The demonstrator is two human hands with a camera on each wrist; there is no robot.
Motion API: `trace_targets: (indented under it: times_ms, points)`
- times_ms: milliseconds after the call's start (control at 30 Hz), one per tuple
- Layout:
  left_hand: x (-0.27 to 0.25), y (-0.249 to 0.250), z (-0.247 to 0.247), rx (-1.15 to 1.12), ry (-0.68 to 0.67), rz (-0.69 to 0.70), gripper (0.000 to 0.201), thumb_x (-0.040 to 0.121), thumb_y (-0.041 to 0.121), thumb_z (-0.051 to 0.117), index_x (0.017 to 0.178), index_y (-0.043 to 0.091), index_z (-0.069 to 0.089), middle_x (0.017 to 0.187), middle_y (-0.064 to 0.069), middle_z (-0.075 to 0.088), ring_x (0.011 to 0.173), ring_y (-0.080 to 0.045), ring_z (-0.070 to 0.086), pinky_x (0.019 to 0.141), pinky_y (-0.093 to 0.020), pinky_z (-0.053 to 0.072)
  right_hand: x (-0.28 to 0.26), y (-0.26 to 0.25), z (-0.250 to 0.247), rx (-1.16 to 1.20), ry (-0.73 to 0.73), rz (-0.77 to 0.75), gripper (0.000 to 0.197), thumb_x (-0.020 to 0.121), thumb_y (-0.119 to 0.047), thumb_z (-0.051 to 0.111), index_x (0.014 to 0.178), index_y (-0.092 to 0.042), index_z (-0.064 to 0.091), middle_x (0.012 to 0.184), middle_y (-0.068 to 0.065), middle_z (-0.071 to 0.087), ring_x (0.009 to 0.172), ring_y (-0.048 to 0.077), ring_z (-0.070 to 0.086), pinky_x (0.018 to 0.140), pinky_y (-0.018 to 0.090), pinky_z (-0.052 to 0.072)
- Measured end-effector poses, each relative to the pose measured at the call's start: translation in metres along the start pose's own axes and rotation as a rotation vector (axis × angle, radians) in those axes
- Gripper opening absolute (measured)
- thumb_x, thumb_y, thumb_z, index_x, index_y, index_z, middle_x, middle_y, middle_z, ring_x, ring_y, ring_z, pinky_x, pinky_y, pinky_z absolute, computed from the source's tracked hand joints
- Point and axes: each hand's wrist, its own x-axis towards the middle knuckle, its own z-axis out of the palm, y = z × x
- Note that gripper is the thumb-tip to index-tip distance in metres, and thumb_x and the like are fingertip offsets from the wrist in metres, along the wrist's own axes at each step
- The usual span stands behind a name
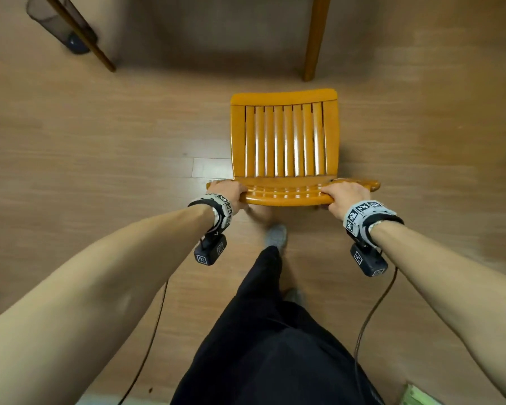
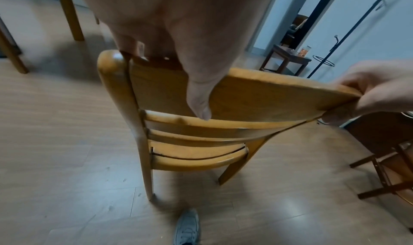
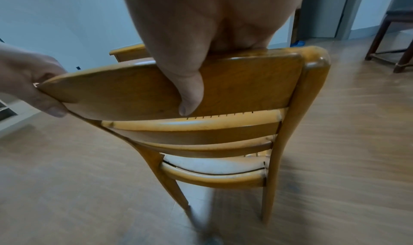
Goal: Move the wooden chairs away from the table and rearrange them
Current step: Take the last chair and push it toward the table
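An orange-brown wooden chair (image 1: 285,141) with a slatted seat stands on the floor in front of me, its back toward me. My left hand (image 1: 227,192) grips the left end of the top back rail (image 2: 257,96), thumb down the rear face. My right hand (image 1: 343,197) grips the right end of the same rail (image 3: 234,82), thumb (image 3: 190,96) pressed on its back. The table's legs (image 1: 314,39) stand beyond the chair, clear of the seat's front edge. In the wrist views the chair's rear legs (image 2: 146,169) reach down to the floor.
A dark mesh bin (image 1: 56,21) and a thin dark leg (image 1: 82,33) are at the far left. A dark wooden stool (image 3: 393,36) stands to the right, and a small side table (image 2: 288,59) and coat stand (image 2: 348,29) beyond. My foot (image 1: 276,236) is behind the chair.
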Motion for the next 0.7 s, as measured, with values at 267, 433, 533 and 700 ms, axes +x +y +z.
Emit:
trace_targets:
  times_ms: [267,433,533,700]
  points:
    - [0.043,0.009,-0.104,0.034,-0.025,0.069,0.014,0.084,0.020,0.064,0.094,0.027,0.069,0.084,0.002,0.066,0.085,-0.026,0.067,0.072,-0.037,0.056,0.036,0.029,-0.092,0.016,0.028,0.049,0.034,0.090,-0.024,0.059,0.120,-0.040,0.066,0.112,0.002,0.067,0.103,0.030,0.064,0.071,0.033,0.046]
    - [0.087,0.021,-0.159,0.089,0.062,0.163,0.017,0.087,0.015,0.063,0.096,0.030,0.063,0.086,0.004,0.060,0.081,-0.022,0.060,0.062,-0.031,0.043,0.055,0.057,-0.131,0.059,0.042,0.108,0.038,0.088,-0.024,0.062,0.124,-0.037,0.064,0.113,0.000,0.067,0.103,0.029,0.064,0.072,0.033,0.045]
    - [0.118,0.038,-0.191,0.124,0.100,0.231,0.016,0.088,0.014,0.060,0.091,0.030,0.061,0.086,0.002,0.059,0.085,-0.026,0.062,0.062,-0.032,0.044,0.061,0.077,-0.143,0.093,0.044,0.183,0.040,0.087,-0.025,0.062,0.124,-0.038,0.064,0.114,0.000,0.068,0.102,0.029,0.064,0.072,0.033,0.043]
    - [0.174,0.080,-0.230,0.145,0.135,0.335,0.017,0.090,0.019,0.061,0.099,0.032,0.066,0.093,0.000,0.063,0.091,-0.030,0.064,0.073,-0.037,0.053,0.064,0.116,-0.155,0.182,0.060,0.313,0.016,0.090,-0.043,0.062,0.102,-0.037,0.071,0.088,-0.005,0.065,0.087,0.026,0.065,0.069,0.032,0.044]
